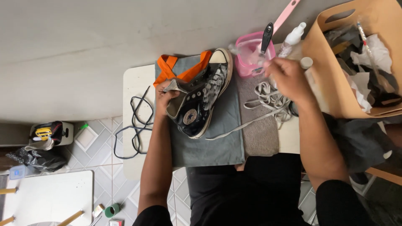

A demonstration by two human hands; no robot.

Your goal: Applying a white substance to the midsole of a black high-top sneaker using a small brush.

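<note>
Left hand (164, 97) grips the black canvas high-top shoe (200, 100) on a grey cloth (217, 138); right hand (288, 77) pinches a flat whitish lace (268, 100). Beside it, a pink plastic tub (247, 48) holds a brush (266, 37); a tan bin (331, 83) holds crumpled rags.

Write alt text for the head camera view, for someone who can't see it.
Seen from above, a person's left hand grips the ankle of a black high-top shoe lying on a grey cloth on a small table. The right hand reaches over loose pale laces, beside a pink tub and a tan bag.
</note>
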